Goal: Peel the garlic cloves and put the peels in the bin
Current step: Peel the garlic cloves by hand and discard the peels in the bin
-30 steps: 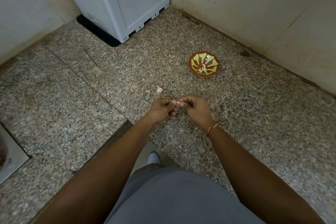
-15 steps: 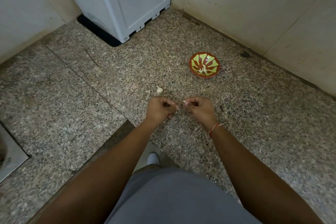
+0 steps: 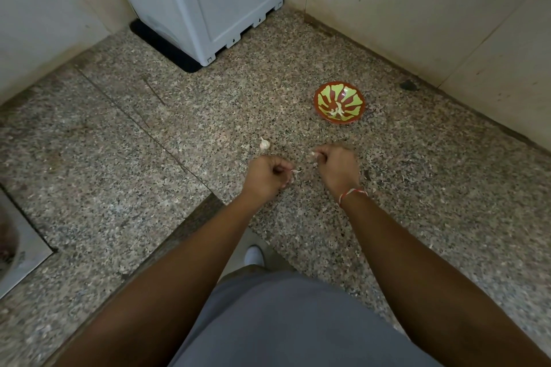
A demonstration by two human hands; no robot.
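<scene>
My left hand (image 3: pixel 266 176) is curled over the speckled granite counter (image 3: pixel 149 176) and pinches thin pale garlic peel (image 3: pixel 295 171) at its fingertips. A short way to its right, my right hand (image 3: pixel 337 167) is curled too and pinches a small white garlic clove (image 3: pixel 313 154). The hands are apart. A small piece of unpeeled garlic (image 3: pixel 264 144) lies on the counter just beyond my left hand. A red and green bowl (image 3: pixel 325 98) beyond my right hand holds a few pale peeled cloves (image 3: pixel 336 111).
A grey plastic container (image 3: pixel 208 0) stands in the far corner on a black mat. Pale walls close the counter at the back and right. A steel sink edge (image 3: pixel 21 250) shows at the left. The counter's front edge runs below my forearms.
My hands, joined on the garlic a second ago, have pulled apart. The right hand moved right and away with the clove; the left keeps the peel.
</scene>
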